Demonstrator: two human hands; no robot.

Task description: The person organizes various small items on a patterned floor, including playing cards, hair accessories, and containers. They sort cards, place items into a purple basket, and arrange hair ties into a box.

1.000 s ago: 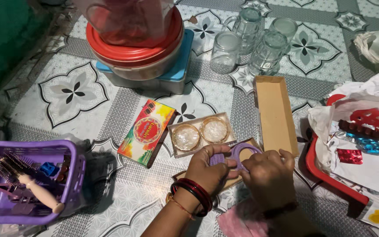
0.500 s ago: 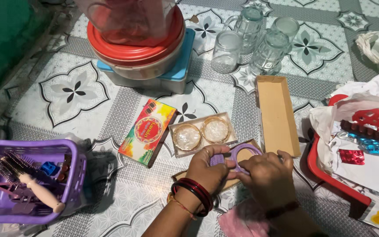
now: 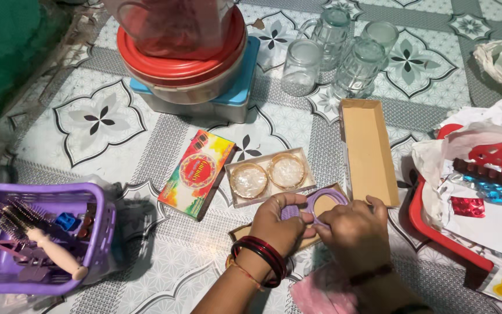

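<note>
Basically both hands are together low centre, pinching purple bangles: left hand grips the left ring, right hand grips at the join, fingers closed on them. The bangles sit over a small cardboard tray mostly hidden under the hands. Just above it, an open shallow box holds two gold-rimmed bangles with clear wrap inside, side by side. Its colourful lid lies just left, flat. A long empty cardboard box lies to the right, open side up. Purple basket at lower left holds a hairbrush and small items, unclear what. Red tray at right holds crumpled white paper and blister packs of pills. Up top, a red-lidded round container is stacked on a blue-lidded box. Four clear glass mugs stand grouped beside them, on the patterned tablecloth.
</note>
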